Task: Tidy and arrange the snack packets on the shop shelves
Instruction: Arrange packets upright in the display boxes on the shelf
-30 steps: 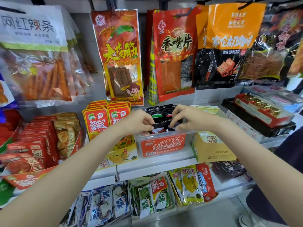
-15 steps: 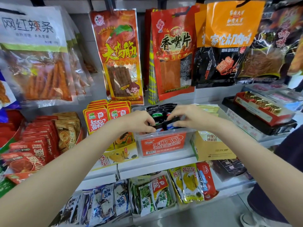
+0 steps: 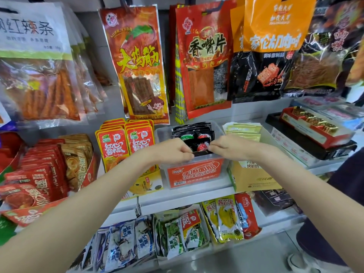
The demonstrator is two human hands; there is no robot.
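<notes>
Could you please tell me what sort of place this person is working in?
Most likely a small snack shop: hanging bags fill the upper rail, a clear tub of black packets sits on a white shelf, and both hands sort the packets.

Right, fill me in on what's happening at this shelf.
A person is tidying snack packets on shop shelves. Both hands are in the clear plastic tub on the middle shelf: the left hand and the right hand each pinch the black packets standing in it, at the front of the row. Red packets stand to the left and a yellow box to the right.
</notes>
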